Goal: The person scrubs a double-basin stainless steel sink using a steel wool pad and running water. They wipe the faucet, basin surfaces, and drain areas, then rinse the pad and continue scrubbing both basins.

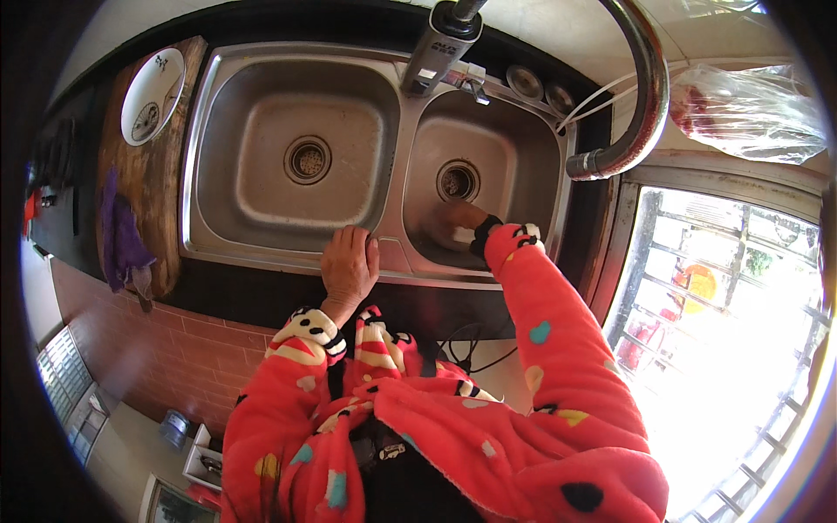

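A stainless steel double-bowl sink (396,196) lies before me. My left hand (350,258) is on its front rim, fingers together and curled over the edge by the larger left basin (261,176). My right hand (454,225) reaches down into the smaller right basin (523,176), just in front of the drain strainer (458,181). Motion blurs this hand, and a small pale patch shows beside its wrist. Whether anything is in its fingers I cannot tell. Both basins have round drains, and no water is seen running.
A grey faucet body (435,52) and a curved metal hose (644,85) rise behind the sink. To the left, a wooden board (153,176) bears a white bowl (153,98) and a purple cloth (124,235). A plastic bag (752,111) hangs above a barred window (719,281).
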A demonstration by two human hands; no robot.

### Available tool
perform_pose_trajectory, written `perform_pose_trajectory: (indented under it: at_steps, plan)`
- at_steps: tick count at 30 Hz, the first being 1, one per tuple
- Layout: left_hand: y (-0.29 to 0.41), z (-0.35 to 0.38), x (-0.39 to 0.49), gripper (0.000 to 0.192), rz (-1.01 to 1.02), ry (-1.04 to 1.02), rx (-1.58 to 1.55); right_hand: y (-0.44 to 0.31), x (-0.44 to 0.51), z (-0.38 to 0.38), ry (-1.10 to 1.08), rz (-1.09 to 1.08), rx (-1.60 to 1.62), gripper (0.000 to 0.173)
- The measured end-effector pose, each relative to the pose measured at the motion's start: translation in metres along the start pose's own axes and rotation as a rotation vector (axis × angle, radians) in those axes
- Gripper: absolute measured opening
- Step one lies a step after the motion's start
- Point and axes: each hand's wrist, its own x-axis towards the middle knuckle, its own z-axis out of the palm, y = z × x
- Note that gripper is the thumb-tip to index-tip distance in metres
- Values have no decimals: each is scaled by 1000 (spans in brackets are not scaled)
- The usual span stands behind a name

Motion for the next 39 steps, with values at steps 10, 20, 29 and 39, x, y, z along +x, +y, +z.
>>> perform_pose_trajectory:
  at_steps: [10, 20, 29, 39]
  plan:
    - [4, -4, 3, 13, 2, -34, 6, 24, -41, -125, 888, 608, -148, 38]
    - [3, 0, 2, 16, -37, -112, 2, -22, 15, -76, 857, 591, -416, 40]
    - [2, -1, 7, 36, -14, -96, -14, -56, -2, -96, 306, 68, -404, 23]
    - [8, 3, 9, 51, 49, -117, 23, 42, -45, -162, 399, 313, -1445, 28]
